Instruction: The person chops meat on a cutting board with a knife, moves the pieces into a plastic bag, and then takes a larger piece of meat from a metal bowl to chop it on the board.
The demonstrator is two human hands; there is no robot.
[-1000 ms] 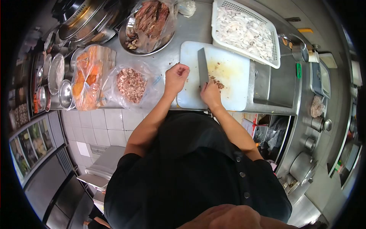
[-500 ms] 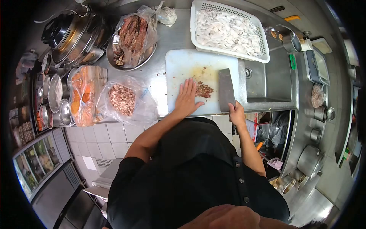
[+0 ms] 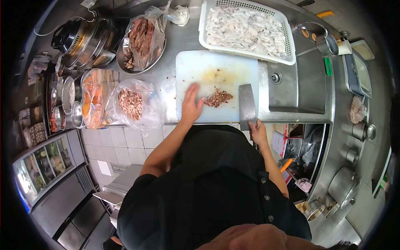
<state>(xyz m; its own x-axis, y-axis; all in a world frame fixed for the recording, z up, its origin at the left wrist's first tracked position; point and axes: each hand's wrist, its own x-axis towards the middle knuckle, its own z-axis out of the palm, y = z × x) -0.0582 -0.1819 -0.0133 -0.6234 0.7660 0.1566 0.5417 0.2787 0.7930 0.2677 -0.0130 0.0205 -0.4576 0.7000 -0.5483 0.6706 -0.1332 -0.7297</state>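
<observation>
My right hand (image 3: pixel 259 132) grips the handle of a broad cleaver (image 3: pixel 247 104). Its blade lies over the right side of the white cutting board (image 3: pixel 189 62). A small heap of chopped brown-red meat (image 3: pixel 219 98) sits mid-board, with a yellowish wet stain above it. Just left of the heap is my left hand (image 3: pixel 192 105), slightly blurred, fingers stretched out and holding nothing; its thumb comes close to the heap's edge. Left of the board, an open plastic bag holds diced pinkish meat (image 3: pixel 130 104).
A white basket (image 3: pixel 203 35) of pale sliced seafood stands behind the board. To the right is a steel sink (image 3: pixel 308 93). At the back left, a metal bowl (image 3: pixel 156 58) holds bagged dark meat (image 3: pixel 141 37). A bag of orange pieces (image 3: pixel 96 98) lies far left.
My left hand has drawn back to the left, off the chopped meat. The cleaver has shifted slightly toward my body, still in my right hand. The whole view has shifted a little.
</observation>
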